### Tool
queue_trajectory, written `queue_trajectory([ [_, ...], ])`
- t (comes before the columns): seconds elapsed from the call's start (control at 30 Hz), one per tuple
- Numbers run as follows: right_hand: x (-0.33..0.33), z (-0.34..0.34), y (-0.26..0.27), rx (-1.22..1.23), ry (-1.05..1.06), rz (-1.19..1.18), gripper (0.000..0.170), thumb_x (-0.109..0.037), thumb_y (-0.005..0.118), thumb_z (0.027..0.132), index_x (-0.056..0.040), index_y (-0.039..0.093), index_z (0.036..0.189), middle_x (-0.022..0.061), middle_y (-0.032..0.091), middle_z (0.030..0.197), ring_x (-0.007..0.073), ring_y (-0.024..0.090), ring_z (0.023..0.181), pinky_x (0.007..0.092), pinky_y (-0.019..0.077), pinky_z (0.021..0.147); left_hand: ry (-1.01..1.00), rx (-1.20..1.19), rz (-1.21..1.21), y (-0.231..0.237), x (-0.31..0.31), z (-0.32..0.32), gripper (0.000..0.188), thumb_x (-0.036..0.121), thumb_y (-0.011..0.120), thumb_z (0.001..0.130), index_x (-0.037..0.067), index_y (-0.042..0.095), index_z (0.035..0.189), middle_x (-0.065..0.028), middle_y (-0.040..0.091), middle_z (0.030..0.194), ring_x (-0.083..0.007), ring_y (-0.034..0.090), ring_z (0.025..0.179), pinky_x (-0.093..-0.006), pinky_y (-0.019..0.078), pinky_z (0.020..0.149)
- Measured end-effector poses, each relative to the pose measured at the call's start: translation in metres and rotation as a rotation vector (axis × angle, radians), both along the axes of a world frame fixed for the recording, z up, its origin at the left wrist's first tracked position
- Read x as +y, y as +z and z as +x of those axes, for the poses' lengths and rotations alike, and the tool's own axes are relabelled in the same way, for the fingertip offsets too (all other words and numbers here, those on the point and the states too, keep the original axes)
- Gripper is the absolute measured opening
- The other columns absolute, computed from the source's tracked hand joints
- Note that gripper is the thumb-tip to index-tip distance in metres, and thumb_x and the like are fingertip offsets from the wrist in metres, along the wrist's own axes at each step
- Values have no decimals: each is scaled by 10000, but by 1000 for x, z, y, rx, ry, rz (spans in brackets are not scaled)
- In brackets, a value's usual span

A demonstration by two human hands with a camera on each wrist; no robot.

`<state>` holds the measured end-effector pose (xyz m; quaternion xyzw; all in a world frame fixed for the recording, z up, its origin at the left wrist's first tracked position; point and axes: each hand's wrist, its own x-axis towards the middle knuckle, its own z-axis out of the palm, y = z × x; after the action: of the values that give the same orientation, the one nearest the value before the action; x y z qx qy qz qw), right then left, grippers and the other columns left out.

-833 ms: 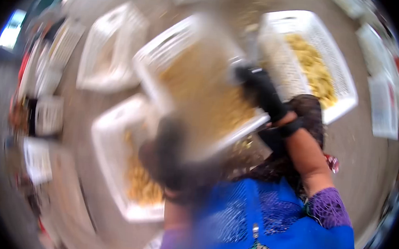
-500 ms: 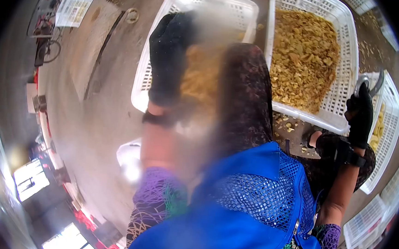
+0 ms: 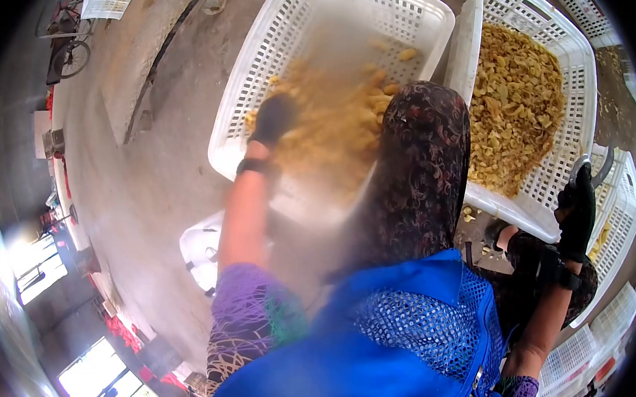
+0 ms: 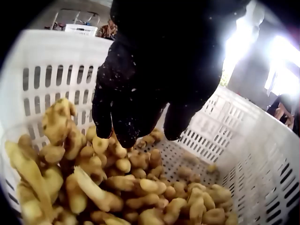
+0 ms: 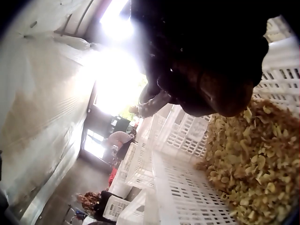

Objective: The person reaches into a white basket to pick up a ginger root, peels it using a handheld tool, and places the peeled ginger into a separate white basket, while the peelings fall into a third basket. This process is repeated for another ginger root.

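Observation:
In the head view my black-gloved left hand [image 3: 273, 118] reaches down into a white slatted crate [image 3: 221, 144] of knobbly ginger pieces [image 3: 360, 120]. The left wrist view shows its fingers [image 4: 124, 133] pointing down, close over the ginger, with nothing visibly held. Off to the right, my gloved right hand [image 3: 575, 216] grips a metal tool [image 3: 604, 165] that has a ring and a curved end. The tool [image 5: 153, 104] shows only partly in the right wrist view, below the dark glove. A blurred smear covers part of the ginger in the head view.
My knee [image 3: 424, 154] stands between the ginger crate and a second white crate [image 3: 578, 121] filled with yellow-brown slices or peelings [image 3: 516, 109]. More white crates [image 3: 618, 227] stand at the far right. A white bag-like thing [image 3: 200, 249] lies on the floor at left.
The head view has swung left from the several crates to the ginger crate. My left hand has moved lower into that crate. The right hand keeps hold of the metal tool.

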<state>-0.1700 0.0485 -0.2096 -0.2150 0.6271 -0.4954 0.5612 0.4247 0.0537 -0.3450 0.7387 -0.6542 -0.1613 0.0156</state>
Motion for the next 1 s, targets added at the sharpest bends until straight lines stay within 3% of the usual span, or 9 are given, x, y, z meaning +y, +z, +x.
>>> queue_trajectory([
  [0.23,-13,27,15,124,-11,111,255,-348,533,892,-187,441,716,-87,304,529,33,312,412,194,198,349,-73,-104,194,-51,-14,-16,240,213,578,763,79,603,960,-171,632,919,-310,603,868,-391,466,729],
  [0.3,-7,4,0,228,154,44,229,-322,512,903,-111,573,966,-60,377,618,40,357,491,175,259,422,-57,-183,296,-57,-13,-18,223,200,558,783,75,605,961,-164,636,922,-300,609,872,-386,466,729],
  [0.4,-9,5,4,127,109,121,239,-321,510,904,-111,577,996,-58,378,630,41,364,500,177,267,430,48,-106,295,-47,2,-25,231,188,518,814,70,606,991,-138,642,953,-260,620,888,-379,474,729],
  [0.47,-8,1,-2,97,144,90,246,-319,511,903,-114,578,1023,-56,381,638,42,364,501,179,270,431,-256,-777,611,-38,7,-35,221,173,519,813,67,616,982,-116,639,985,-224,626,891,-381,478,720],
  [0.6,-9,7,1,164,134,34,285,-302,498,910,-127,565,1124,-54,378,655,44,356,503,183,275,434,-157,-727,733,-39,10,-17,201,155,552,782,64,630,943,-93,649,949,-218,640,823,-371,476,660],
  [0.7,-11,29,13,169,22,30,202,-336,499,913,-151,572,949,-74,338,581,22,326,442,175,187,350,-129,-404,504,-16,16,-2,196,162,585,753,50,640,905,-74,662,858,-218,644,784,-329,454,610],
  [0.8,-8,18,3,217,135,-44,221,-336,500,913,-145,577,993,-71,347,595,23,336,456,169,201,360,-209,-123,363,8,13,6,256,208,624,730,39,645,920,-26,649,770,-161,621,732,-280,434,596],
  [0.93,-7,19,14,44,143,48,222,-323,502,913,-136,577,1007,-68,329,589,33,322,454,174,223,382,-23,445,398,89,13,-38,266,192,608,736,13,639,930,13,584,721,-70,513,642,-226,409,591],
  [1.0,-8,14,9,154,123,64,241,-316,508,911,-129,572,1048,-67,306,588,40,310,457,183,235,397,165,983,255,106,16,-56,245,145,576,747,11,623,947,-6,591,775,-81,521,643,-215,405,599],
])
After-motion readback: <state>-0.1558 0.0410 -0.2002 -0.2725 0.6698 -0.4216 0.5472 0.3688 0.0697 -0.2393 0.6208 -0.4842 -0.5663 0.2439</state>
